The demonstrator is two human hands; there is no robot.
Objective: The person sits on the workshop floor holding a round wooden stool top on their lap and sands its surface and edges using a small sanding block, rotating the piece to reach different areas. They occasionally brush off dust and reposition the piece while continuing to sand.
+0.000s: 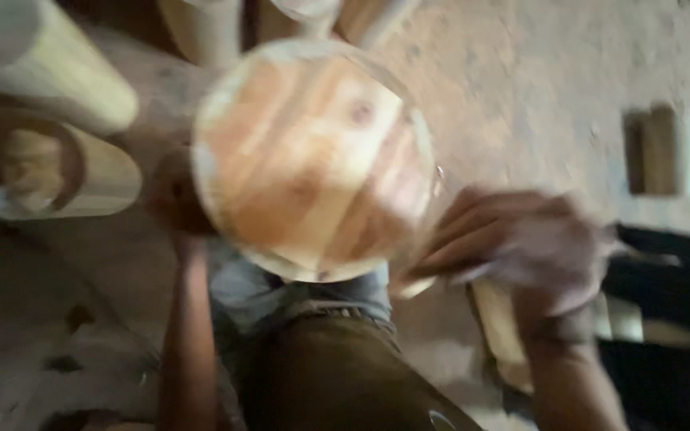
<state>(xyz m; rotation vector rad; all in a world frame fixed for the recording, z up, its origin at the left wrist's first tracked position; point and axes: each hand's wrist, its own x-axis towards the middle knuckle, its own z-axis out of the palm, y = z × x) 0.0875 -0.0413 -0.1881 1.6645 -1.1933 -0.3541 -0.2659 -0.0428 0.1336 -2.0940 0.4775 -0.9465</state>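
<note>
The picture is blurred by motion. A round wooden piece [313, 160], with a face of joined light and reddish boards, is held up in front of me above my lap. My left hand [171, 195] grips its left edge, mostly hidden behind it. My right hand [525, 247] is at its lower right rim, fingers together and pointing at the edge. The back of that hand looks pale with dust or a cloth, and I cannot make out whether it holds anything.
Pale wooden cylinders [49, 68] lie at the top left, with a hollow one [53, 172] below them. A wooden block [664, 152] stands on the dusty floor at the right. A wooden plank [498, 323] and a dark object [672, 335] are under my right arm.
</note>
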